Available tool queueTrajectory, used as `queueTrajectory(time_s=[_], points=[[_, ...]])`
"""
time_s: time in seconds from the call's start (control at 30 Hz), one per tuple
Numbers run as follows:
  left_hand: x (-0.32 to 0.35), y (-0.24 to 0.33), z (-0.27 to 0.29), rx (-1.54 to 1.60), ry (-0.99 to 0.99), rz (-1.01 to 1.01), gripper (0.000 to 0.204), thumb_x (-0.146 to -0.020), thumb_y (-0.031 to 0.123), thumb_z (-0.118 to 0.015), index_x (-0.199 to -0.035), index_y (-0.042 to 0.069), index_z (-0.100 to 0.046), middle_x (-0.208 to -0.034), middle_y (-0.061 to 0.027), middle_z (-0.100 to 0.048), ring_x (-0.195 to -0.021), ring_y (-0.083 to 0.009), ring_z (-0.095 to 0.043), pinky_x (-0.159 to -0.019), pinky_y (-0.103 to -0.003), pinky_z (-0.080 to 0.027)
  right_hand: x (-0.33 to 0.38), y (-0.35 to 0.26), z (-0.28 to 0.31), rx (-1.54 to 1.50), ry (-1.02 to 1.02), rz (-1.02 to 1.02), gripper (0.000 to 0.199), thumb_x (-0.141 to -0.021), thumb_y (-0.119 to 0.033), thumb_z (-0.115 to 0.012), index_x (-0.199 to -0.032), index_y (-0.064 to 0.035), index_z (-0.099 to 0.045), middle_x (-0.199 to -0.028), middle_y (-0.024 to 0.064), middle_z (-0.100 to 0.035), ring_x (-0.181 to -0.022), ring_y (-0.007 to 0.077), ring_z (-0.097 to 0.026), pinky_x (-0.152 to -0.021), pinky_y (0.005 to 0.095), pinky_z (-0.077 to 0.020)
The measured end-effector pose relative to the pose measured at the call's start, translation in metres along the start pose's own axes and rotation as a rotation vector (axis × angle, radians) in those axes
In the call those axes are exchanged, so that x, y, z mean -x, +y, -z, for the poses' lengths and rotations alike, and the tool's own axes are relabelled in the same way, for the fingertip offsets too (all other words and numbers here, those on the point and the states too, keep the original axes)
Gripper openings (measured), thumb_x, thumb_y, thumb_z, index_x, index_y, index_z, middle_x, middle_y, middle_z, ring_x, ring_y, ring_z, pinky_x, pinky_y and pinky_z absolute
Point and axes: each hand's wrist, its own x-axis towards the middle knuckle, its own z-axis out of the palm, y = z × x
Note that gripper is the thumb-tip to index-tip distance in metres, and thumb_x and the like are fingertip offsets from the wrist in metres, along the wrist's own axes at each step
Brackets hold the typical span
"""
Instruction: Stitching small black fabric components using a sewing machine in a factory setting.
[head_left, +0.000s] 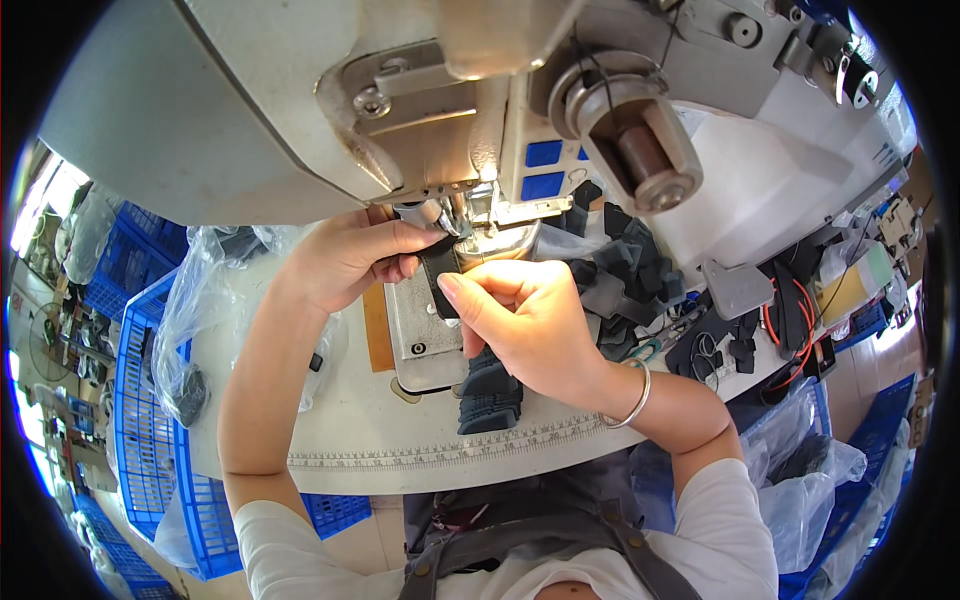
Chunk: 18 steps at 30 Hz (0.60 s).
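Note:
A small black fabric piece [437, 272] lies under the needle area of a sewing machine [430, 110]. My left hand [362, 255] pinches its far left side close to the presser foot [452, 222]. On its near right edge, the thumb and fingers of my right hand [520, 315] are closed. Below the machine's metal plate [415, 330], a stack of dark cut pieces [489, 393] rests on the table, partly behind my right hand. A loose pile of similar dark pieces [630, 270] sits to the right of the machine bed.
A thread spool [640, 150] hangs in a holder above. Blue crates [150, 400] with clear plastic bags stand left, and a bagged heap [805, 480] lies right. Scissors [648, 348] and orange cord [806, 325] lie on the right side. A ruler strip [450, 457] follows the table's front edge.

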Motion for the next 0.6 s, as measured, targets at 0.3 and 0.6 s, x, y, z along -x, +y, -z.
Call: queueTrajectory(time_s=[0.3,0.6], points=[[-0.0052,-0.0064,0.0073,0.015,0.011,0.036,0.01,-0.077,0.013,-0.061,-0.082,0.004,-0.06,-0.058,0.0001,-0.054,-0.049,-0.0055,-0.047,-0.047,-0.018,-0.034,0.0004,-0.0009,-0.001,0.04,0.017,-0.014,0.032,-0.085,-0.017,-0.054,-0.058,0.0007,-0.053,-0.048,0.0,-0.049,-0.044,0.0021,-0.04,-0.04,0.0222,-0.0312],[-0.0085,-0.0068,0.01,0.031,0.031,0.033,0.008,-0.077,0.012,-0.06,-0.078,0.004,-0.061,-0.059,-0.0008,-0.054,-0.051,-0.0065,-0.047,-0.047,-0.019,-0.034,-0.0026,0.0021,-0.002,0.03,0.031,0.041,0.035,-0.084,-0.017,-0.053,-0.054,-0.0011,-0.048,-0.045,-0.0003,-0.048,-0.044,0.0019,-0.04,-0.04,0.0218,-0.031]])
